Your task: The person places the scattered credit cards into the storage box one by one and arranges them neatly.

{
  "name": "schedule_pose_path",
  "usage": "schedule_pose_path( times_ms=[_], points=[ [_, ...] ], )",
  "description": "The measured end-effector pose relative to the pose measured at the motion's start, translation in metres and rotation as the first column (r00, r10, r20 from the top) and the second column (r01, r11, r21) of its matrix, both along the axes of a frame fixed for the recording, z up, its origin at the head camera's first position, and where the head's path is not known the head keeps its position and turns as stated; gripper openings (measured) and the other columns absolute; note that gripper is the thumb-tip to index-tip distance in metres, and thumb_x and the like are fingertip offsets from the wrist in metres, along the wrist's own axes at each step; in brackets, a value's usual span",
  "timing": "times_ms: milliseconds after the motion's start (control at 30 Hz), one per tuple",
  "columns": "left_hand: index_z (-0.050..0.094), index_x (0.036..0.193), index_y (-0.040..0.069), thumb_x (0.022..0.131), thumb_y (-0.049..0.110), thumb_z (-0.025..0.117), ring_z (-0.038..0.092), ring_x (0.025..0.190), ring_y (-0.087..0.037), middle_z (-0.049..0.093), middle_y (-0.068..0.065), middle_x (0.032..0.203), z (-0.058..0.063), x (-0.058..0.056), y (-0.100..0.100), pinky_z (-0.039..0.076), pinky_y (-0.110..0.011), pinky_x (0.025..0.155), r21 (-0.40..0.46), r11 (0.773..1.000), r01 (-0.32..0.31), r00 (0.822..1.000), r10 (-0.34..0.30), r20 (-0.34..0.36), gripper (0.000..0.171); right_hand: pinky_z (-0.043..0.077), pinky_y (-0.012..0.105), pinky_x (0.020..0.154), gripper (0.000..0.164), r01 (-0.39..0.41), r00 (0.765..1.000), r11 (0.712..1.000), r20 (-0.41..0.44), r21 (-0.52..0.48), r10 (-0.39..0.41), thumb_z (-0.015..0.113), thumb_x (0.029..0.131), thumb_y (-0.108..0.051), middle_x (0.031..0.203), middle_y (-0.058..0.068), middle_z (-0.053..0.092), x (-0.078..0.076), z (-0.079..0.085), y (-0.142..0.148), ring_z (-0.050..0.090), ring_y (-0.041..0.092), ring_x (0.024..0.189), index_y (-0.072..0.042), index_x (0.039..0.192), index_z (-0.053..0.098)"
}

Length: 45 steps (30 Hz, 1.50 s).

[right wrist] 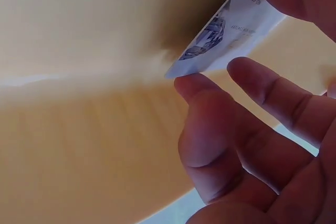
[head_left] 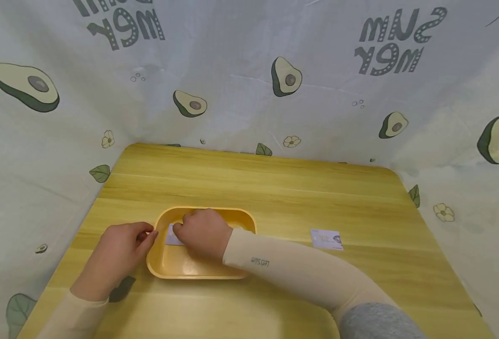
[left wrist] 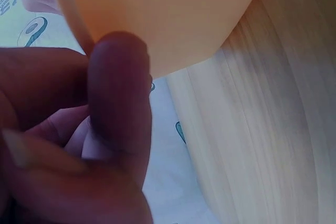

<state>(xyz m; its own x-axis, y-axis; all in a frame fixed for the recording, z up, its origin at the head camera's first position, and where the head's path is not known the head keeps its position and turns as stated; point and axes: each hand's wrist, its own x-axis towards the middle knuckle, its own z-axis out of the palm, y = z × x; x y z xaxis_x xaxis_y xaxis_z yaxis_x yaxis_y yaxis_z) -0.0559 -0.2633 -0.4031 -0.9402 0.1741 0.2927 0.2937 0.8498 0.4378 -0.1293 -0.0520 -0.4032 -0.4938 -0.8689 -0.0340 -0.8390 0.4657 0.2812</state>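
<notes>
Okay, I've got my right grip (head_left: 205, 233) pinching a pale card (right wrist: 231, 32), parted across it; card's inside the yellow tray (head_left: 198, 277), toward its left end. Left grip (head_left: 124, 249) part-curled at the tray's left rim, can't tell if it's holding. Second card (head_left: 326, 239) lies on the counter (head_left: 283, 188), right of the tray.

The tray (head_left: 186, 262) is yellow-orange. The left card (head_left: 172, 237) is pale lilac with a dark grey-blue picture (right wrist: 211, 35); the right card (head_left: 325, 239) is pale lilac with a dark patch (head_left: 337, 239) at its right end. Yellowish wood grain streaks the table (head_left: 283, 193). The whitish far cloth (head_left: 232, 37) carries green-and-cream avocados (head_left: 285, 73), green leaves (head_left: 100, 173), cream flowers (head_left: 292, 141) and grey, dotted lettering (head_left: 393, 40). The right sleeve (head_left: 296, 268) is cream with dark print (head_left: 260, 261).
</notes>
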Motion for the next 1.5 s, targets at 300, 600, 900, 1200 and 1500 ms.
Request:
schedule_pose_path(
  times_ms=[300,600,900,1200,1500],
  points=[
    [0.076,0.088,0.010,0.093,0.011,0.077,0.056,0.062,-0.006,0.067,0.008,0.073,0.000,0.001,0.001,0.050,-0.033,0.058,0.000,1.000,-0.001,1.000,0.001,0.000,0.005,0.053,0.031,0.057,0.013,0.048,0.998,0.998,0.044,0.036,-0.050,0.068,0.102,-0.022,0.088,-0.005,0.068,0.002,0.001,0.002,0.064,0.014,0.075,-0.025,0.114,0.072],
    [0.076,0.088,0.011,0.094,0.011,0.076,0.054,0.061,-0.005,0.064,0.010,0.071,0.002,0.001,0.002,0.048,-0.032,0.058,0.004,1.000,0.002,1.000,-0.002,0.007,0.006,0.051,0.031,0.053,0.009,0.056,0.997,0.998,0.058,0.002,-0.056,0.066,0.103,-0.021,0.077,-0.006,0.065,0.000,-0.002,0.004,0.062,0.013,0.068,-0.024,0.110,0.070],
    [0.076,0.088,0.010,0.093,0.012,0.077,0.056,0.062,-0.006,0.066,0.009,0.072,0.000,0.001,0.003,0.050,-0.033,0.058,0.005,1.000,-0.008,1.000,0.008,0.011,0.005,0.047,0.031,0.048,0.009,0.041,0.995,0.999,0.087,-0.017,-0.039,0.073,0.098,-0.028,0.070,-0.006,0.062,0.000,0.001,0.008,0.059,0.012,0.060,-0.023,0.105,0.069],
    [0.077,0.089,0.009,0.092,0.012,0.077,0.056,0.062,-0.007,0.066,0.009,0.071,-0.001,0.003,0.003,0.050,-0.034,0.058,-0.003,1.000,-0.022,1.000,0.022,0.009,0.004,0.049,0.032,0.051,0.019,0.047,0.995,0.999,0.087,-0.014,-0.046,0.076,0.096,-0.037,0.080,-0.005,0.065,0.002,0.000,0.010,0.062,0.013,0.067,-0.024,0.109,0.069],
    [0.076,0.088,0.009,0.091,0.010,0.078,0.057,0.061,-0.007,0.066,0.009,0.070,0.000,0.005,0.008,0.049,-0.033,0.057,0.017,1.000,-0.026,0.999,0.026,-0.019,0.003,0.048,0.027,0.054,0.037,0.076,0.982,0.997,0.175,-0.015,-0.072,0.079,0.093,-0.049,0.091,-0.006,0.066,0.006,0.002,0.017,0.058,0.010,0.069,-0.024,0.118,0.069]
  ],
)
